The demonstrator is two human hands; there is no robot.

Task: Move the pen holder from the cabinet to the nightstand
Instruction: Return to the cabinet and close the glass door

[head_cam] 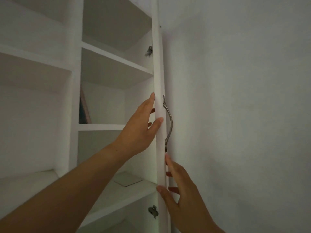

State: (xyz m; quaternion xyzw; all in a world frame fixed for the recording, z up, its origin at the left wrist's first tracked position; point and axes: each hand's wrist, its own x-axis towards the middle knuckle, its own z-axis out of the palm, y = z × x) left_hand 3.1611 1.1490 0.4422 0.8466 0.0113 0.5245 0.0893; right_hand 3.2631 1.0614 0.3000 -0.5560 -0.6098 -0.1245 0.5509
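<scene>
A white cabinet with open shelves fills the left and middle of the head view. Its door stands swung open, seen edge-on, with a curved metal handle on its outer face. My left hand holds the door's edge just left of the handle, thumb on the edge and fingers on the inner face. My right hand holds the same edge lower down, thumb on the edge, fingers behind the door. No pen holder is visible on the shelves.
A flat square tile or coaster lies on a lower shelf. A thin reddish book or board leans in the middle shelf's left corner. Two metal hinges sit on the cabinet side. A bare wall lies to the right.
</scene>
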